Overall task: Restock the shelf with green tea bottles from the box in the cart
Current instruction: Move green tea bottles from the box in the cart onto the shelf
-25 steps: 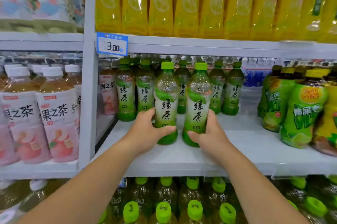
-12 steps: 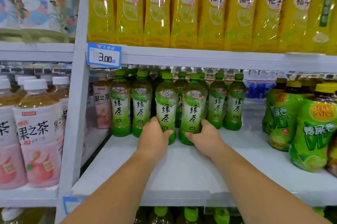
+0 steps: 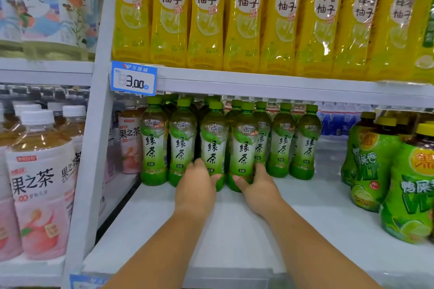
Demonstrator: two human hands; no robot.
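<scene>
Several green tea bottles with green caps stand in a row on the white shelf [image 3: 234, 230]. My left hand [image 3: 196, 185] grips the base of one green tea bottle [image 3: 213, 145]. Beside it, my right hand [image 3: 258, 184] grips the base of a second green tea bottle [image 3: 244, 147]. Both held bottles stand upright on the shelf, slightly in front of the row. More green tea bottles [image 3: 305, 145] stand to either side. The cart and box are out of view.
Yellow honey-citron bottles [image 3: 246, 13] fill the shelf above, with a 3.00 price tag [image 3: 133, 78] on its edge. Peach tea bottles [image 3: 40, 183] stand at left beyond the white upright post [image 3: 91, 147]. Lime-green bottles [image 3: 387, 171] crowd the right side.
Both hands have pushed the two bottles back along the shelf toward the row. The camera has moved closer and tilted up.
</scene>
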